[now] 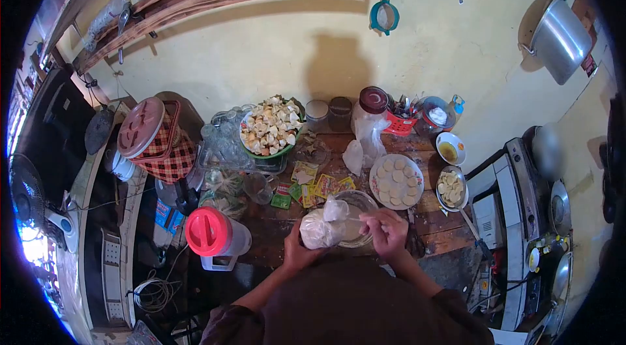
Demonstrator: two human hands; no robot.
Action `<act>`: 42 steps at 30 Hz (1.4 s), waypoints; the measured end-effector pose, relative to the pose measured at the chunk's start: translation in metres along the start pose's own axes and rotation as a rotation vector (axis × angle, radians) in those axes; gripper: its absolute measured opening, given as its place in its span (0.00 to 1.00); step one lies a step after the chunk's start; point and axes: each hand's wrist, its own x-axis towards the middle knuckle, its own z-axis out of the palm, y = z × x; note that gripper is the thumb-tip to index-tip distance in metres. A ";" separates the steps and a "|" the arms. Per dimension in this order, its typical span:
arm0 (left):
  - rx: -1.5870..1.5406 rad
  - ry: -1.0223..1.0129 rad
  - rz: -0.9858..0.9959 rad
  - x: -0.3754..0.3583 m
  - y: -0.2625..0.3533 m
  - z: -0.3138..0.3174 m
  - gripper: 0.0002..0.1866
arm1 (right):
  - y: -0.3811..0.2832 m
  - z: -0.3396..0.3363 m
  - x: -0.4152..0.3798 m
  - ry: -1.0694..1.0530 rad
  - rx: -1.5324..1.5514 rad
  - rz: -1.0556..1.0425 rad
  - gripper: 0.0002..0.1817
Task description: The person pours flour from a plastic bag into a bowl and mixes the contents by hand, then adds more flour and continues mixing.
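A: What's in the hands rn?
B: Left hand (297,250) wraps a plastic bag of white powder (319,227), fingers closed round it, tilted over the glass bowl (355,218) at the table's (443,231) front edge. Right hand (388,234) pinches a spoon handle (357,219), fingers curled shut.
A: Tips?
B: Prob best to keep the bag mouth over the bowl, scoop slow w/ wrist low. Both forearms angle inward, elbows tucked.
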 end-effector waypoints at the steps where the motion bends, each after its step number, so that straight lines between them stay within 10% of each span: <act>1: -0.032 0.011 0.005 -0.001 -0.004 0.002 0.43 | 0.002 0.002 -0.003 0.008 0.027 0.014 0.06; 15: -0.044 -0.044 -0.001 -0.002 -0.016 0.006 0.40 | 0.028 0.004 -0.012 0.256 0.435 0.624 0.16; 36: -0.331 0.024 -0.163 -0.001 -0.033 0.004 0.33 | 0.060 -0.021 -0.014 0.499 0.298 0.522 0.14; 42: -0.401 0.101 -0.238 0.002 -0.019 0.002 0.30 | 0.083 -0.009 -0.057 0.172 -0.123 0.203 0.07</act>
